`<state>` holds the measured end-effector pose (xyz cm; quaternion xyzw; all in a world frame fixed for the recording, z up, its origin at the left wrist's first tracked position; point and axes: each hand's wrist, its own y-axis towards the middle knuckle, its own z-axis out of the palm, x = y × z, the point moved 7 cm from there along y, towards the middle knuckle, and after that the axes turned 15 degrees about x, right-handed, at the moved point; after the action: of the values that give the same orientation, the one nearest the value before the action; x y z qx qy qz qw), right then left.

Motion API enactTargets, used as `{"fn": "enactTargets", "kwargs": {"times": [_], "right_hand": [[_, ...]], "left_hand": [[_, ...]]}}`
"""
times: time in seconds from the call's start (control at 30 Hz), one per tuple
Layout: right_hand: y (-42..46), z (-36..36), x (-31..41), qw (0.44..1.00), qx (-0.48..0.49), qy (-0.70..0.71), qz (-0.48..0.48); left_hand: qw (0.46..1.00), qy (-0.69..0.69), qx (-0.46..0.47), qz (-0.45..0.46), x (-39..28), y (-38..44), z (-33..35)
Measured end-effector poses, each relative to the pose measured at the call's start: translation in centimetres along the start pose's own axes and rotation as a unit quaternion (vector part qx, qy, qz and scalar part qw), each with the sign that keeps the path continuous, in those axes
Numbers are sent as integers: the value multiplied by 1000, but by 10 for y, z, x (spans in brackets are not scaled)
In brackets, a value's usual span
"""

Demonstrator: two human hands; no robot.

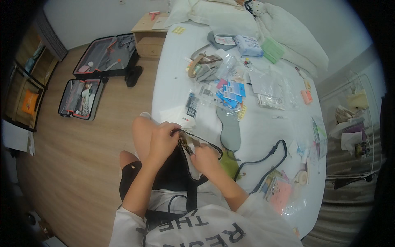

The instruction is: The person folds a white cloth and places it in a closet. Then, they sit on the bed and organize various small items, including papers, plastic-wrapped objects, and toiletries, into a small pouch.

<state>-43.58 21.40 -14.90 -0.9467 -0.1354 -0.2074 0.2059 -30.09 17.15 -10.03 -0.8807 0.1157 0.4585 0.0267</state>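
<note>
A dark bag [190, 173] with a pale lining lies open across my lap, its mouth facing up. My left hand [165, 136] pinches the far left end of its rim. Inside the opening is my right hand [206, 157], next to a dark patterned item [185, 145]; its fingertips are partly hidden, so I cannot tell whether it grips anything. A dark strap [260, 162] loops over the bed to the right. Just beyond the bag lie a grey-green insole-shaped piece [230, 129] and an olive-green cloth item [230, 165].
The white bed [200, 102] carries blue packets [231, 94], a grey bag with a tan handle [203, 66], clear plastic packaging [268, 83] and a pink card [280, 191]. Open suitcases [105, 55] stand on the wooden floor at left, beside a nightstand [149, 46]. A wire rack [348, 123] is at right.
</note>
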Motion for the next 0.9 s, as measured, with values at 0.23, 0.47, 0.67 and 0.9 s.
{"fn": "enactTargets", "kwargs": {"times": [0.23,0.47,0.67,0.9], "right_hand": [[8,-1,4,988,-94,89,-85],[-36,-44,5,977,-158,124,-79],[-51,-39,-43,996,-38,21,75],[-86,-20,-57,980,127,129,89]], "left_hand": [[1000,0,0,12,2,2,3],[999,-9,1,-31,8,0,-1],[998,-30,-9,-47,13,4,1],[999,-33,-9,-16,10,3,-7]]}}
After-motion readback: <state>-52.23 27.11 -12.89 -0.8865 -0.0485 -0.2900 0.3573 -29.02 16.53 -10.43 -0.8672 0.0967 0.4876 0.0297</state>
